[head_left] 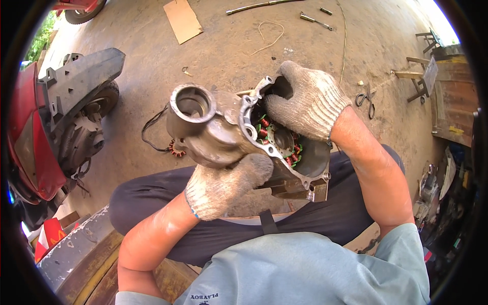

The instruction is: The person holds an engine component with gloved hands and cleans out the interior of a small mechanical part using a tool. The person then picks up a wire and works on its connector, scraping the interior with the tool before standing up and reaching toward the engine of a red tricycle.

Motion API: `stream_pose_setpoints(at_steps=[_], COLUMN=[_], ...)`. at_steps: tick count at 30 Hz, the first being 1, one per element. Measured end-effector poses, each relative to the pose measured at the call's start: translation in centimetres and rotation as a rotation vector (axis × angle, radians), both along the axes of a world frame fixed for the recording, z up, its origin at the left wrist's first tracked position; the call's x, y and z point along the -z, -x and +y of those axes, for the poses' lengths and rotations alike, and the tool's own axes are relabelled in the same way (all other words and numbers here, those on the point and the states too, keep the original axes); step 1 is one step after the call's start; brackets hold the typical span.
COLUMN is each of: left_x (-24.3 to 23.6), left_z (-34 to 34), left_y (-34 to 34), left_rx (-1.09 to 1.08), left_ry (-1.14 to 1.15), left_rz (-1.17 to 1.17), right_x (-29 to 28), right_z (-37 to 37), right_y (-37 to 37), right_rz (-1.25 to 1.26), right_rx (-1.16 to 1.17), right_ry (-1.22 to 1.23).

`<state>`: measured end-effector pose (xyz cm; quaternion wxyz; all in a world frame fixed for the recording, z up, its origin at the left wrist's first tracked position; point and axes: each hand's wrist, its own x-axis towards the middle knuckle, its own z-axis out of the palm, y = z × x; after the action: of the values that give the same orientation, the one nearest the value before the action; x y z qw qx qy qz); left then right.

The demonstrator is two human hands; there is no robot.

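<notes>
Above the lap, the gloved left hand [223, 184] grips the underside of a grey metal engine casing [223, 127], while the gloved right hand [305, 101] curls its fingers over the casing's open rim beside the copper coil ring [277, 137]. Beyond, on the concrete floor [213, 56], lie scissors [367, 99], a cardboard piece [183, 20] and a red scooter [56, 127].

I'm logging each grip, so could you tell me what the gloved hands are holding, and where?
A grey metal engine casing: the left hand cups its underside, and the right hand grips the top rim of its open side.
</notes>
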<state>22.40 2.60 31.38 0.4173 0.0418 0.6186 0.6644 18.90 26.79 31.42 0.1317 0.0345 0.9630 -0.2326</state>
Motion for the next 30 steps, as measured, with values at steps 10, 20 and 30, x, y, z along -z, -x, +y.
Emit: stream_pose_setpoints(at_steps=[10, 20, 30], left_x=[-0.7, 0.4, 0.8], left_z=[-0.2, 0.0, 0.2], left_y=[1.0, 1.4, 1.0], left_rx=[0.210, -0.077, -0.151], left_ry=[0.202, -0.292, -0.186], left_rz=[0.151, -0.133, -0.255], right_x=[1.9, -1.0, -1.1], right_z=[0.9, 2.9, 3.4], right_y=[0.6, 1.0, 0.0], right_rz=[0.096, 0.036, 0.089], right_rx=[-0.045, -0.143, -0.205], right_ry=[0.148, 0.218, 0.145])
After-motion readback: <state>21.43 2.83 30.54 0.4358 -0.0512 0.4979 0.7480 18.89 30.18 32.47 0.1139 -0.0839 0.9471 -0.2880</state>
